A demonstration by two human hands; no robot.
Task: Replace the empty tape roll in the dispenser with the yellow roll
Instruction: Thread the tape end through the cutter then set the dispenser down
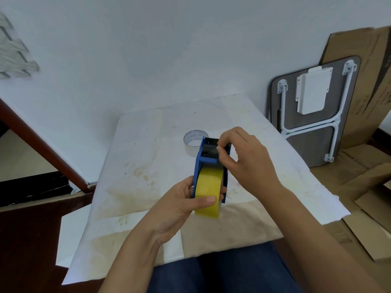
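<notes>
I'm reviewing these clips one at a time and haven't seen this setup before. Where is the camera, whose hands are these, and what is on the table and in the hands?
There is no machine here. One wide-angle camera sits on a person's head and looks forward and down, so the two bare arms coming in from the bottom are the wearer's own.

The left hand holds a blue dispenser above the table, its thumb resting on the yellow roll already seated in it. The right hand pinches at the black front part near the toothed cutter, apparently feeding the tape end through.

Behind the dispenser, a nearly empty roll stands on the stained white paper covering the table. A folded table and cardboard lean against the wall at right.
</notes>
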